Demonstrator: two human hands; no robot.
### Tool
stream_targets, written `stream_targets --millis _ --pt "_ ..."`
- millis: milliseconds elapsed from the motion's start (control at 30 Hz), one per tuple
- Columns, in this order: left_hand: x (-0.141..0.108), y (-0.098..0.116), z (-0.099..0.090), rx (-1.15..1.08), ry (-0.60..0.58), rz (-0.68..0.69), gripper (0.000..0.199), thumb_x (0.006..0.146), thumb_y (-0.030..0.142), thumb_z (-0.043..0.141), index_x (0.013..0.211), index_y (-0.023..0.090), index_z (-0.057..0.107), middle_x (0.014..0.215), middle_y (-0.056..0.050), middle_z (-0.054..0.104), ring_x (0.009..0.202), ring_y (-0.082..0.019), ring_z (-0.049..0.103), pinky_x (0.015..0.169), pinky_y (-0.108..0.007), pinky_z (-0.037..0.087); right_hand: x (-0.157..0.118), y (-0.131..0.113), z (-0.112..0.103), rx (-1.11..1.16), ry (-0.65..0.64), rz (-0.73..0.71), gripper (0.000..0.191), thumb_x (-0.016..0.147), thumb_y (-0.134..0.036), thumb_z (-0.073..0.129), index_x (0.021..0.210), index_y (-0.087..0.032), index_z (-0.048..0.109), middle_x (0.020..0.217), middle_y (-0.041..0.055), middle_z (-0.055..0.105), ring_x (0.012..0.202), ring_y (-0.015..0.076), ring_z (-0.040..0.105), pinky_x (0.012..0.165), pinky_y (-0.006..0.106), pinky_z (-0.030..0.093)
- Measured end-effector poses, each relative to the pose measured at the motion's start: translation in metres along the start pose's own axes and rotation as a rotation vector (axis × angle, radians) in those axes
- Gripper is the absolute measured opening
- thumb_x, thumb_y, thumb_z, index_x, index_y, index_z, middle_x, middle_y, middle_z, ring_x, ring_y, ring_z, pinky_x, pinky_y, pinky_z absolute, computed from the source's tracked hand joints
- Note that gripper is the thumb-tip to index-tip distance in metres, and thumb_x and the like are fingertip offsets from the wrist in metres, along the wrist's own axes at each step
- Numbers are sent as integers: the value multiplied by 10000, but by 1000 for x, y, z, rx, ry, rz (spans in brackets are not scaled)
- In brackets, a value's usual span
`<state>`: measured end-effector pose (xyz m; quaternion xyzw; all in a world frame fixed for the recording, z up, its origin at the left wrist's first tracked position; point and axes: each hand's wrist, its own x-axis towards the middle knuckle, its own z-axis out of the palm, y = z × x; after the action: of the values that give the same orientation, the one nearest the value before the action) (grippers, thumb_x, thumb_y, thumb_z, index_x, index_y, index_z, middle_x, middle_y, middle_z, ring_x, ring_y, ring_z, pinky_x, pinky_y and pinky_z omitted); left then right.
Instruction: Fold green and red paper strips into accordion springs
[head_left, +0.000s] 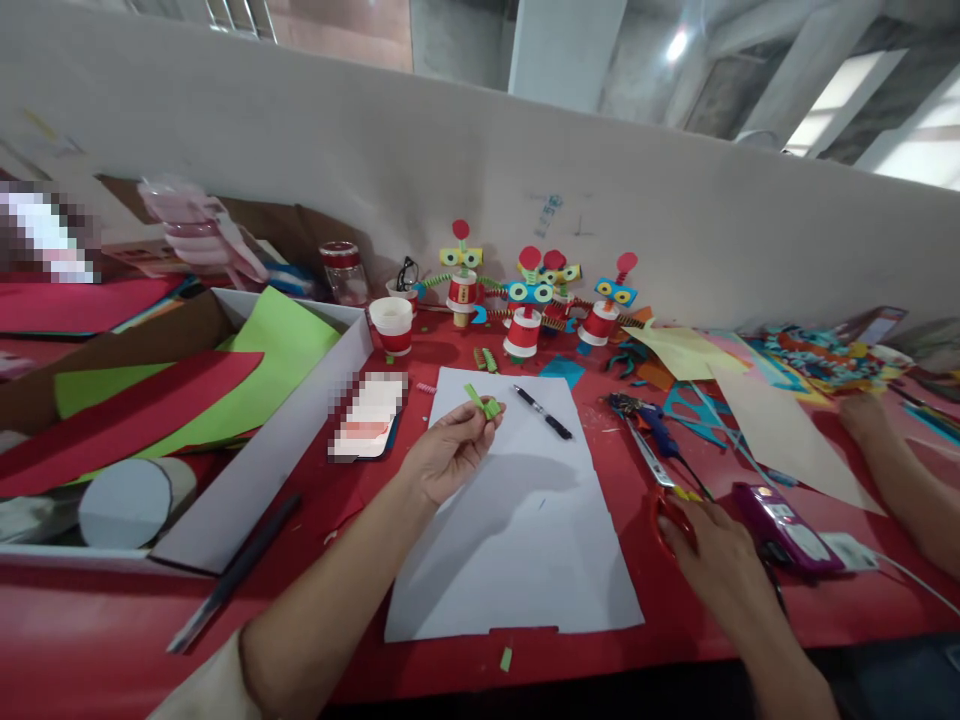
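Note:
Over the white sheet, my left hand pinches a folded green paper strip between thumb and fingertips. One end of the strip sticks up to the left. To the right of the sheet, my right hand has its fingers around the red handles of a pair of scissors, whose blades point away from me. A blue glue gun lies right beside the blades. On the upper part of the sheet rests a black pen.
Several paper-cup robots stand along the wall behind the sheet. A box of coloured paper is at left, near a phone and paper cups. A purple device lies at right, where another person's hand reaches in.

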<state>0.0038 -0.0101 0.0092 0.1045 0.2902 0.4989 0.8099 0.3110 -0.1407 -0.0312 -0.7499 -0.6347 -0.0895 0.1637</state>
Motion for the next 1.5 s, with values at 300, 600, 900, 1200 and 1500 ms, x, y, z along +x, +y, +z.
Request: stream_targets --millis 300,600,900,1200,1500 --pt "4 0 -2 -73 12 -17 199 839 -24 515 783 102 658 746 -48 681 627 -75 665 573 -115 556 12 25 -4 187 -129 236 358 657 -455 545 915 -226 643 765 106 676 647 304 657 618 435 520" --pt "11 0 -7 -82 118 -23 134 785 -14 608 759 114 639 748 -49 685 645 -88 667 559 -134 555 -9 -20 -25 801 -221 426 613 593 -526 682 1119 -215 635 1062 118 721 967 311 690 742 376 589" --pt "-1 -3 0 -20 -76 5 225 752 -46 596 611 126 559 732 -36 662 802 -170 688 872 -384 558 -22 -109 -18 456 -9 -228 490 814 -326 574 1287 -229 491 1103 118 633 990 288 628 810 433 554" --pt "-3 -1 5 -5 -30 -36 212 815 -9 540 650 117 584 736 -51 673 744 -154 694 717 -259 572 -18 -121 -16 451 -9 -265 435 852 -289 522 1279 -233 459 1091 113 605 977 258 616 799 390 549" --pt "-6 -2 6 3 3 -26 228 822 -26 511 662 106 605 720 -53 672 770 -169 711 714 -238 583 -23 -123 -19 448 -21 -263 439 858 -300 524 1290 -241 470 1086 103 612 964 255 624 778 370 552"
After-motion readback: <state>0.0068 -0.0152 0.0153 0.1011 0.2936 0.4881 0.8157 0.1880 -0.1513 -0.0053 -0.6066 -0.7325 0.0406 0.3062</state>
